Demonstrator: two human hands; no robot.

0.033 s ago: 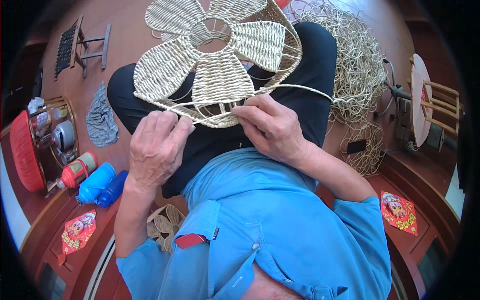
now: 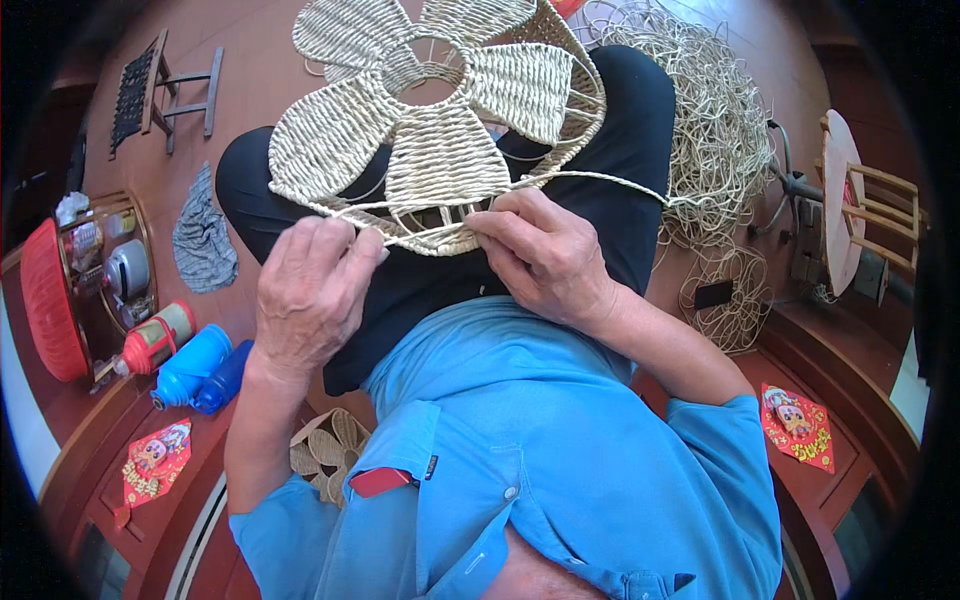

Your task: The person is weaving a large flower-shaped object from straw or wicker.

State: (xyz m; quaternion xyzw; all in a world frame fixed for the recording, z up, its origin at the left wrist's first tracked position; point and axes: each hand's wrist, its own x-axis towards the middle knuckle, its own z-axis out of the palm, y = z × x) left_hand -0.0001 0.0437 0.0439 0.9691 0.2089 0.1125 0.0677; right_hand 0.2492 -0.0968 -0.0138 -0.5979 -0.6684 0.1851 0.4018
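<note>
A pale woven basket (image 2: pixel 448 165) with flower-petal panels around a round opening rests across my lap. My left hand (image 2: pixel 312 290) pinches thumb against fingers on a strand of twisted cord at the basket's near rim. My right hand (image 2: pixel 548 258) grips that same rim a little to the right, thumb and fingers closed over it. Between the hands, thin ribs and strands show in the gap below the nearest petal. From beside my right hand a loose length of twisted cord (image 2: pixel 610 178) runs right over my dark trouser leg. My fingertips hide part of the rim.
A big tangled heap of cord (image 2: pixel 715 130) lies on the floor at right, with a dark flat object (image 2: pixel 713 294) nearer. Stools (image 2: pixel 160 95) (image 2: pixel 880 205) stand at both sides. Flasks (image 2: pixel 190 365), a grey cloth (image 2: pixel 203 235) and another flower-patterned woven piece (image 2: pixel 330 452) are on the left.
Almost nothing differs. My left hand has shifted very slightly left, and both hands keep their holds on the cord and the rim.
</note>
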